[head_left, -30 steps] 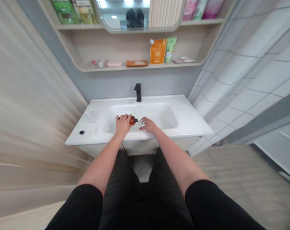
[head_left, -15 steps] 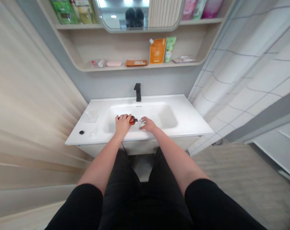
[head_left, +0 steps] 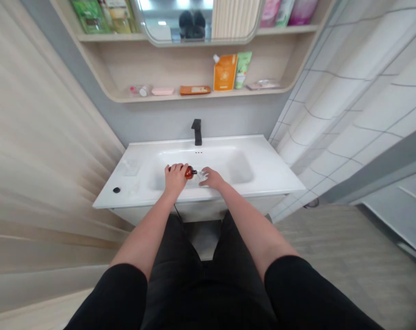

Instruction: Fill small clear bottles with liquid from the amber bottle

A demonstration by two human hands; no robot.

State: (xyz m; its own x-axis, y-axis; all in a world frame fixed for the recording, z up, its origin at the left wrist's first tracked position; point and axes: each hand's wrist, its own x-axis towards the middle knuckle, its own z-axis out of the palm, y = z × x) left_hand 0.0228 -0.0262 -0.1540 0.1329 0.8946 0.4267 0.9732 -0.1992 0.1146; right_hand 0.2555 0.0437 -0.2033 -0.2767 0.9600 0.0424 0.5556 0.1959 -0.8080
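a white counter (head_left: 273, 176) with a sunken basin (head_left: 240, 167) is carrying a black faucet (head_left: 196, 131) at its back edge. a small black object (head_left: 116, 189) is lying near the front left corner, and a faint clear item (head_left: 130, 166) is sitting just behind it.

head: worn on head, looks forward and down
faces: faucet (head_left: 196, 132) at 12 o'clock
nearness: high above tabletop (head_left: 273, 170)
centre: amber bottle (head_left: 189, 172) between left hand (head_left: 174, 177) and right hand (head_left: 212, 178), small
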